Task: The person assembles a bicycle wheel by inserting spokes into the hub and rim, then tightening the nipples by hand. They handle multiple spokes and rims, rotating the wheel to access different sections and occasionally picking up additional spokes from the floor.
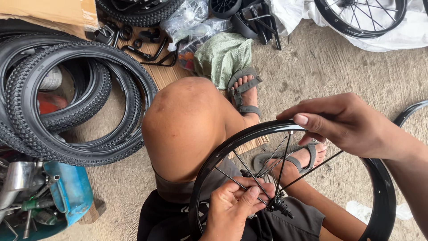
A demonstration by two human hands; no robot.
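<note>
The black wheel rim [214,160] stood upright across the person's lap, resting against the bare knee [187,120], with the hub [278,204] low near the lap and thin spokes [252,176] fanning up from it. The left hand [234,207] was closed around the spokes just beside the hub, fingers wrapped and thumb on top. The right hand [347,122] pinched at the top of the rim, fingertips closed on the head of one spoke [284,154] where it met the rim — whether a nipple sat between the fingers I could not tell. The rim looked like painted metal, glossy, smooth and stiff — probably light enough for one hand, but slick under the fingers, so the safer hold seemed to be at the hub or with the palm hooked over the rim edge. The spokes looked thin, springy wire, likely to bend if squeezed hard, and only part of the set was laced, so the wheel would probably flex and rattle. Away from the left-hand grip, past the knee, lay a stack of knobby rubber tyres [67,102], matte and deeply treaded. Below that stack sat a blue tray [73,192] of metal tools. Beyond the right hand were grey strapped sandals [245,91], a green woven sack [220,56], clear plastic bags [189,22] of parts and another spoked wheel [361,15] on white sheeting, all on rough concrete floor [330,67].
</note>
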